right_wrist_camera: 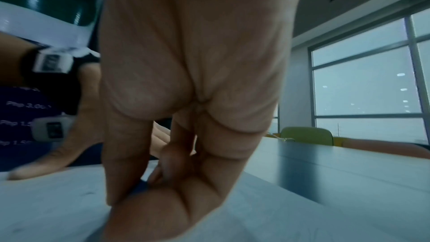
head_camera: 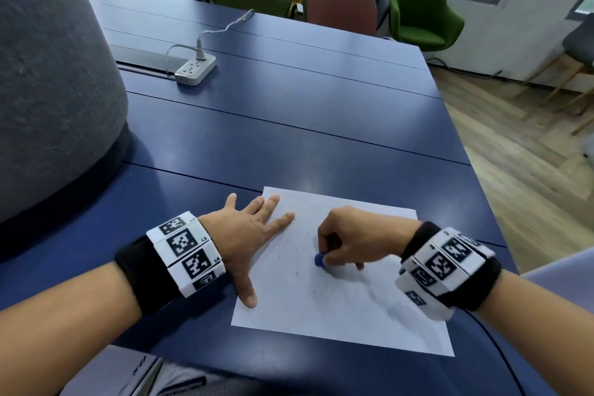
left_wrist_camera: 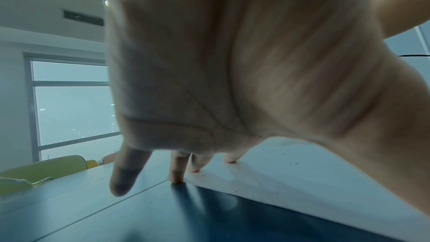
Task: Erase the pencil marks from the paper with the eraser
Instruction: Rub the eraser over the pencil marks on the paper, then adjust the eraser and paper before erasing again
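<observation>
A white sheet of paper (head_camera: 347, 309) lies on the blue table near its front edge, with faint grey smudges and small dark crumbs scattered over its middle. My right hand (head_camera: 350, 243) pinches a small blue eraser (head_camera: 319, 260) and presses it down on the middle of the sheet; in the right wrist view only a sliver of the eraser (right_wrist_camera: 139, 187) shows between the fingers. My left hand (head_camera: 249, 231) lies flat with fingers spread, pressing the paper's left edge, thumb near the lower left corner. In the left wrist view the fingertips (left_wrist_camera: 178, 179) touch the paper (left_wrist_camera: 291, 178) and the table.
A white power strip (head_camera: 195, 70) with a plugged cable sits far back on the blue table (head_camera: 289, 125). A grey padded column (head_camera: 54, 74) stands at the left. Coloured chairs (head_camera: 421, 13) line the far edge. The table's right edge drops to a wooden floor.
</observation>
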`<action>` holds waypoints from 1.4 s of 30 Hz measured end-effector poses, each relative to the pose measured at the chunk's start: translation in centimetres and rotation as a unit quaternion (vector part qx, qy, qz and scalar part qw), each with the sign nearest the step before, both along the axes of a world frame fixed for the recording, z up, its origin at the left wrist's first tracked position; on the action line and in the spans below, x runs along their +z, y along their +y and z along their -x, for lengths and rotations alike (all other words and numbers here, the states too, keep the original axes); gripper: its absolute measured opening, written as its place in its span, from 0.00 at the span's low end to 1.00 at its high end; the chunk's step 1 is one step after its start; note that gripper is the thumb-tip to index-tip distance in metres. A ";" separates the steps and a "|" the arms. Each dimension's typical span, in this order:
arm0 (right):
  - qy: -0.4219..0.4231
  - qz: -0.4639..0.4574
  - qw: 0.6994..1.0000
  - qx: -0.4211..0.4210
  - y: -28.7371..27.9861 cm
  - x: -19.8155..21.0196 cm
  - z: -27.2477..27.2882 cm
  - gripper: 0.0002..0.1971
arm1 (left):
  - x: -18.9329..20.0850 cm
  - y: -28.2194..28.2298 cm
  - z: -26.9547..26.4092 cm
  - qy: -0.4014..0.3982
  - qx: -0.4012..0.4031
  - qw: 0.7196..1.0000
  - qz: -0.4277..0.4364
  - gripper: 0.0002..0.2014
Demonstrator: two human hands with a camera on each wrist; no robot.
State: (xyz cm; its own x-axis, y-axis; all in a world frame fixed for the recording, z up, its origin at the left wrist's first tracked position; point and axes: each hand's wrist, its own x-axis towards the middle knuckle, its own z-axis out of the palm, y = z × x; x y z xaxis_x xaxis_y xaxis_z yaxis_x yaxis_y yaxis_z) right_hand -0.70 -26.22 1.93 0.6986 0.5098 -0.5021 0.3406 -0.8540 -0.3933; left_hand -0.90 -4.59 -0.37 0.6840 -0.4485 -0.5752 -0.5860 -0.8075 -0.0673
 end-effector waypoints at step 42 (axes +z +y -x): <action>-0.046 -0.171 0.950 -0.259 -6.3 -6.2 14.5 0.33 | -2.0 -0.2 5.8 -0.029 -0.056 0.996 0.061 0.51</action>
State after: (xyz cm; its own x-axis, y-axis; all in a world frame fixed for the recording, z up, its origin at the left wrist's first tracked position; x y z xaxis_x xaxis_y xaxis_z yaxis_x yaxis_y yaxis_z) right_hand -15.23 -32.51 -4.25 0.9331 0.2078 -0.2934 -0.0438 -0.7443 -0.6664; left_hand -6.74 -4.82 -2.35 0.6557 -0.5882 -0.4734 -0.6714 -0.7411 -0.0091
